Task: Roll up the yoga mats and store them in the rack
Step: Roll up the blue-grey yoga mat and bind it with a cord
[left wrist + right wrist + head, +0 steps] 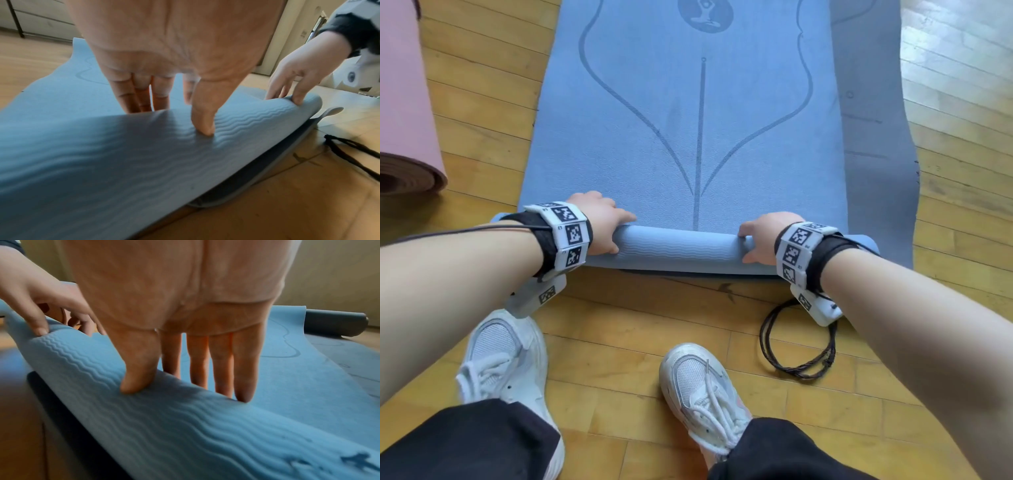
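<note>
We have the blue mat's (688, 113) first turn (678, 245) pinched under both hands: left hand (599, 219) and right hand (763, 236), thumbs on the near side, fingers over the top. Roll axis runs hand to hand; flat mat lies ahead of the fingertips.

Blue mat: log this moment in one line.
blue mat: near end rolled | left hand: grips roll | right hand: grips roll | pink mat: rolled

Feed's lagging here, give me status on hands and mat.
Both hands, left hand and right hand, grip blue mat roll, just started. Black cord beside right wrist, clear of roll. Pink mat already rolled.
</note>
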`<state>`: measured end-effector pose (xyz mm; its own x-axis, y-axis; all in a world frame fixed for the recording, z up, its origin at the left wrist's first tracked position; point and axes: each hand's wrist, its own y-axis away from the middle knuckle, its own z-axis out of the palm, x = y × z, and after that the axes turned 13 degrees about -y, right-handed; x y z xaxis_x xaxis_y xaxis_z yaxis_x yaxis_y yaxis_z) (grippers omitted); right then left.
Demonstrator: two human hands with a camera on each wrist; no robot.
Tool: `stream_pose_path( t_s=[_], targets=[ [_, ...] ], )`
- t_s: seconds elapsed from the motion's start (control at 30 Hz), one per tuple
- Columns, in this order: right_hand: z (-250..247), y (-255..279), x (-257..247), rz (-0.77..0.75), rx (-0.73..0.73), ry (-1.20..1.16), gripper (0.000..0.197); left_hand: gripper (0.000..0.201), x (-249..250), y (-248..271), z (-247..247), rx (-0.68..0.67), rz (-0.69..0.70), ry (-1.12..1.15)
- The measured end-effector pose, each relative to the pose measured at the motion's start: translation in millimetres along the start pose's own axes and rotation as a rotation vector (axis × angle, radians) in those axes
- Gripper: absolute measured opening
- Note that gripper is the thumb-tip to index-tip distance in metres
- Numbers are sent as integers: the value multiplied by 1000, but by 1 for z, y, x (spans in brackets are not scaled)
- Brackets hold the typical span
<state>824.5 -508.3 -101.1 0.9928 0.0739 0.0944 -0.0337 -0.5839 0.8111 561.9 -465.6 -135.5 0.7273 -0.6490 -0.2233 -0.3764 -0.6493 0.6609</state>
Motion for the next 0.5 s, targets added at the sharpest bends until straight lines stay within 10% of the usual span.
stream_pose_path(
  t_s=[0.5],
  targets=[
    [-32,-40,-7,33,-134,200,56,71,5,7,15,92,19,27]
  ],
)
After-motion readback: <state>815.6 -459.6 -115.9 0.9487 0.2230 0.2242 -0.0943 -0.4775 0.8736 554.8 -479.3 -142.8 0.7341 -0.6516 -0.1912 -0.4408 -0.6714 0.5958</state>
